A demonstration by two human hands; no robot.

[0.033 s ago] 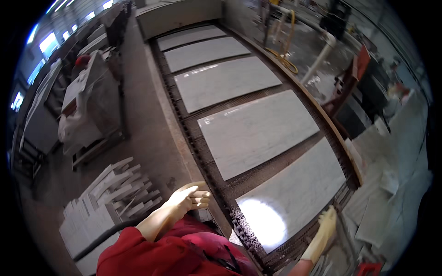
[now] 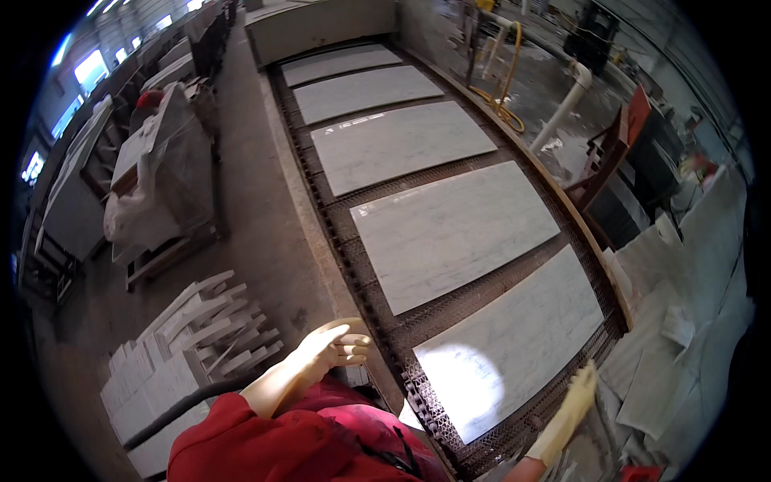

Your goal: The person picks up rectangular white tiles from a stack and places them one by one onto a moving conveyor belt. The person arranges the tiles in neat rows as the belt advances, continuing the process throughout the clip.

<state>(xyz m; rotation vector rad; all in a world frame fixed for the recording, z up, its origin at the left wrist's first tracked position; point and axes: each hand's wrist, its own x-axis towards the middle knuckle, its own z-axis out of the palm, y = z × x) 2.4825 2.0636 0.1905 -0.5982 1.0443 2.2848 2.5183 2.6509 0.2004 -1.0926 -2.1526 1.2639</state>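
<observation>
My left hand [image 2: 333, 347], in a pale yellow rubber glove, hangs in the air by the near left edge of a mesh conveyor [image 2: 494, 299]. Its fingers are loosely bent and apart, and I see nothing in them. Gloved the same way, my right hand [image 2: 572, 406] is just off the near right side of the closest marble slab [image 2: 542, 325], fingers stretched out and empty. This pale grey-white slab lies flat on the mesh, a bright round light spot at its near left corner. Beyond it rests another veined slab [image 2: 454, 233], with a third slab [image 2: 401, 143] farther off.
Cut stone strips [image 2: 229, 325] are piled on the left, beside a black hose [image 2: 189, 410]. Wrapped slab stacks [image 2: 165, 181] line the aisle. To the right are white sheets [image 2: 683, 321], a rust-red panel [image 2: 626, 132], a pale pipe [image 2: 566, 104] and a yellow hose [image 2: 506, 112].
My right hand has shifted slightly right, away from the closest slab's edge. My left hand keeps its place and shape. The view has turned slightly.
</observation>
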